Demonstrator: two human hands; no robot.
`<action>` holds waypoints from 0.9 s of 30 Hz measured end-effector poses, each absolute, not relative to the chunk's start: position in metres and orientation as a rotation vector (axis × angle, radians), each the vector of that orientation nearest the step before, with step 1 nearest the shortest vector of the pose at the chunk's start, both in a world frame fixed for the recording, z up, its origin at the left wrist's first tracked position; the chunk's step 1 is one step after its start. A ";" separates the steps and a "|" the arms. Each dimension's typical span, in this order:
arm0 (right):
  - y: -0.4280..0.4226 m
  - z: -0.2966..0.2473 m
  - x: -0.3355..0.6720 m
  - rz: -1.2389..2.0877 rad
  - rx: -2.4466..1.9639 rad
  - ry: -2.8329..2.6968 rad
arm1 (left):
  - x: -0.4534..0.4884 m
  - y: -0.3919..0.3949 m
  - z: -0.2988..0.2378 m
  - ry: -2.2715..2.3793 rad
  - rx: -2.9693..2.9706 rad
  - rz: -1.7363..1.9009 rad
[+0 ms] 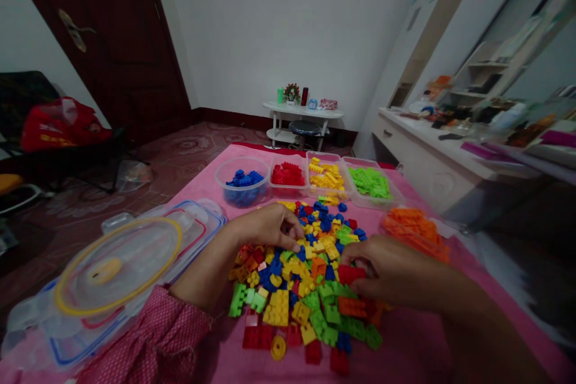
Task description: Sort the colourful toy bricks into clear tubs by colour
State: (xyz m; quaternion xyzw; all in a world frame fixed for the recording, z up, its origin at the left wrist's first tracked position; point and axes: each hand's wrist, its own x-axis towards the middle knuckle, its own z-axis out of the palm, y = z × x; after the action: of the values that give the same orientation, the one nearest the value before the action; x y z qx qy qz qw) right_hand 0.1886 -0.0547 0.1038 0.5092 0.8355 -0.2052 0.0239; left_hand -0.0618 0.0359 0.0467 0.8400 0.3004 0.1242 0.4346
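A mixed pile of toy building bricks (314, 297) in yellow, green, blue, red and orange spreads over the pink cloth. My left hand (270, 227) reaches over the pile's left side, its fingers curled down and thumb close to them. What those fingertips hold, if anything, is hidden. On the right side of the heap, my right hand (380, 267) has its fingers closed around a red brick (351, 274). Beyond the pile, clear tubs hold sorted bricks: blue bricks (245, 180), red bricks (288, 174), yellow bricks (327, 176) and green bricks (369, 182). Orange bricks (414, 231) fill another container beyond my right forearm.
Clear lids (117, 264) with yellow, blue and red rims are stacked on the table's left. A white dresser (418, 150) crowded with items stands to the right. Against the far wall are a small white table (301, 109) and a round stool (305, 128).
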 end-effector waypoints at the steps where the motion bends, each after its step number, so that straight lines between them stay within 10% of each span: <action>1: -0.062 0.103 0.188 -0.601 1.590 2.572 | -0.060 0.034 0.048 0.743 2.106 0.307; 15: -0.090 0.068 0.176 -0.521 1.709 2.492 | -0.030 0.008 0.051 0.617 2.466 0.375; 27: -0.024 0.072 0.165 -1.140 1.868 2.900 | -0.039 0.035 0.048 0.880 1.928 0.784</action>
State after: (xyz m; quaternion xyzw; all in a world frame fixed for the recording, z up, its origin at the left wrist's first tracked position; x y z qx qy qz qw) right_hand 0.1647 -0.0236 0.0718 0.4987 0.7742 -0.3043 -0.2435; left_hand -0.0390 0.0350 0.0477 0.7716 0.3522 0.3139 0.4267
